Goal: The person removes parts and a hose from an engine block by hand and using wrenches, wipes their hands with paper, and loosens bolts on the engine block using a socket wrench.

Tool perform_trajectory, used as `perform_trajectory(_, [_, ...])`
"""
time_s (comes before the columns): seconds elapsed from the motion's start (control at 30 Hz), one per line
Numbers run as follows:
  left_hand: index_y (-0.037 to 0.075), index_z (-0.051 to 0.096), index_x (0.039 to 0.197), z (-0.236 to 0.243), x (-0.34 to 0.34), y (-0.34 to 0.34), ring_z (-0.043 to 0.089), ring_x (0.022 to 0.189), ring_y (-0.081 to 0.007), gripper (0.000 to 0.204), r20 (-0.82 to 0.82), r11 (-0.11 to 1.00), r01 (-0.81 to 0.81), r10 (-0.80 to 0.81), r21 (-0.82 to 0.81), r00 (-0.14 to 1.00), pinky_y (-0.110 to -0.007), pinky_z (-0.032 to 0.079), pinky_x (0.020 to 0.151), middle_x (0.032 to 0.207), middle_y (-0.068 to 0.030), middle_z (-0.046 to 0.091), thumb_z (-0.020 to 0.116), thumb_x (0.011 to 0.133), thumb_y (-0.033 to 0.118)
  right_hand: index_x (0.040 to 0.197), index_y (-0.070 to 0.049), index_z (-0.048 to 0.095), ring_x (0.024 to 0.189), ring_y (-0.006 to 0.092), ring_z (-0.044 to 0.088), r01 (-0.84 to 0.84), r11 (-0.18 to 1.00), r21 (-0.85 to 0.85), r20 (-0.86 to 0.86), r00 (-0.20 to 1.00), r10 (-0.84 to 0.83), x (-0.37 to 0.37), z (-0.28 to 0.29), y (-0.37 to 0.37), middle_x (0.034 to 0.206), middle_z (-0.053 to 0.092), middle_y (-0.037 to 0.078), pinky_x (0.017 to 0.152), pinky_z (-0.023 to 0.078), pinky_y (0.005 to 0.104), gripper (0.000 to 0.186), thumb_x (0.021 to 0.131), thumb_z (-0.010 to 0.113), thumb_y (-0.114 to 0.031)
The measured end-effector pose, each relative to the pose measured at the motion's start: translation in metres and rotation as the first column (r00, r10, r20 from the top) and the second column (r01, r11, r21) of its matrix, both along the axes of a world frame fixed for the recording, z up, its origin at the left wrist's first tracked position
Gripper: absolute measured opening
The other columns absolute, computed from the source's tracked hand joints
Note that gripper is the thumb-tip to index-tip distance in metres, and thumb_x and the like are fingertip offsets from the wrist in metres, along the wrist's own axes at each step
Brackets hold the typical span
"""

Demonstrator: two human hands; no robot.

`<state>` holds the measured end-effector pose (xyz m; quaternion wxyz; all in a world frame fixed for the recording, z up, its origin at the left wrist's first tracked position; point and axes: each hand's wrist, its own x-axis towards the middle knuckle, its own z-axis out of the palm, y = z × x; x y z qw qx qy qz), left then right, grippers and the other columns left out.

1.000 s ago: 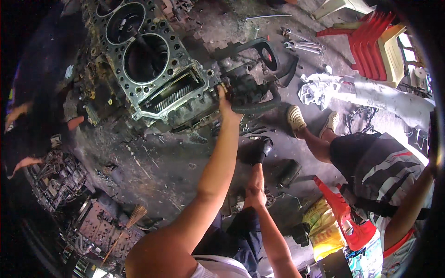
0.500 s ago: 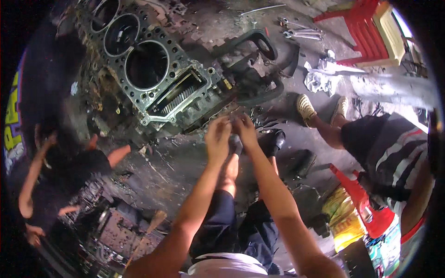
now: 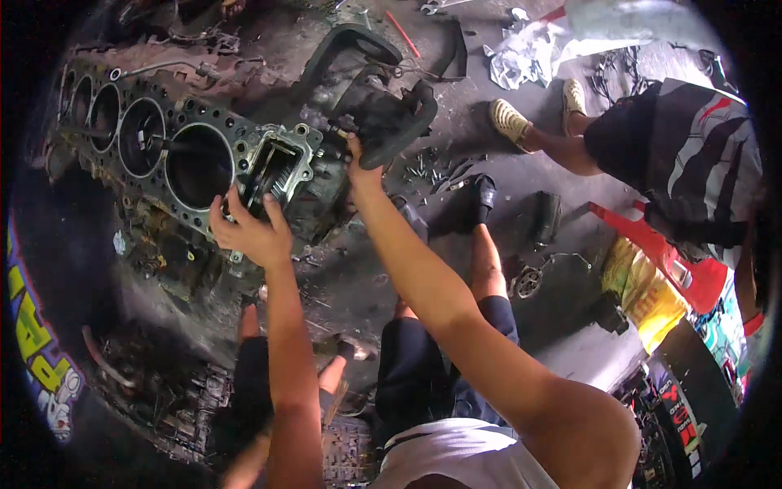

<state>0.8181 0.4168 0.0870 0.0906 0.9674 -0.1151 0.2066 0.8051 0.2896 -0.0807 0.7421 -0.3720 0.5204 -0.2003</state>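
A greasy engine block [image 3: 155, 183] with a row of round cylinder bores lies before me on the left. At its near end is a rectangular opening with a toothed gear [image 3: 277, 178] inside. My left hand [image 3: 252, 235] is open, fingers spread over the block's near edge, between the closest bore and the gear opening. Beyond that opening, my right hand [image 3: 364, 169] rests against the block's end face. One finger of it is stretched out; the others are mostly hidden. I see no loose thing in either hand.
Black curved engine parts [image 3: 350, 57] lie past the block. Loose bolts [image 3: 423, 167] are scattered near my feet. One person [image 3: 668, 163] stands at right; another's leg [image 3: 250, 322] shows beside my left forearm. A yellow sack [image 3: 643, 285] and red plastic chair [image 3: 692, 269] are at right.
My hands were together before the block's near end; now they are apart, the left on its edge and the right at its end. The view has shifted, showing more bores.
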Motion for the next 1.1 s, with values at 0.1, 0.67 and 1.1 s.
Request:
perform_trajectory(0.1, [0.011,0.049,0.122,0.008,0.003,0.016,0.037,0.116,-0.0352,0.049,0.027,0.999,-0.035,0.034,0.038,0.999,-0.048,0.027,0.093,0.124,-0.0167,0.041,0.055,0.084,0.041,0.107,-0.009,0.051,0.082,0.0143,0.049,-0.043,0.96,0.278,0.061,0.998,0.027,0.002,0.029,0.008,0.094,0.055,0.001,0.07,0.04,0.0292,0.038,0.08,0.07,-0.027])
perform_trajectory(0.67, [0.007,0.051,0.115,0.018,0.007,0.006,0.04,0.112,-0.036,0.045,-0.074,0.998,-0.006,0.011,0.069,0.997,-0.051,0.028,0.093,0.119,-0.0153,0.045,0.056,0.078,0.033,0.098,-0.015,0.058,0.066,0.0111,0.045,-0.154,0.941,0.301,-0.127,0.972,0.2,0.0,0.04,-0.005,0.079,0.05,-0.002,0.057,0.04,0.0295,0.031,0.08,0.068,-0.038])
perform_trajectory(1.1, [0.008,0.051,0.113,0.013,0.008,-0.002,0.04,0.113,-0.0352,0.049,-0.106,0.998,-0.024,0.03,0.063,0.994,-0.052,0.029,0.093,0.119,-0.0149,0.045,0.057,0.071,0.033,0.108,-0.008,0.06,0.097,0.0199,0.05,-0.237,0.971,0.006,0.177,0.956,0.233,0.0,0.021,-0.015,0.105,0.057,0.005,0.084,0.04,0.0346,0.04,0.085,0.06,-0.04])
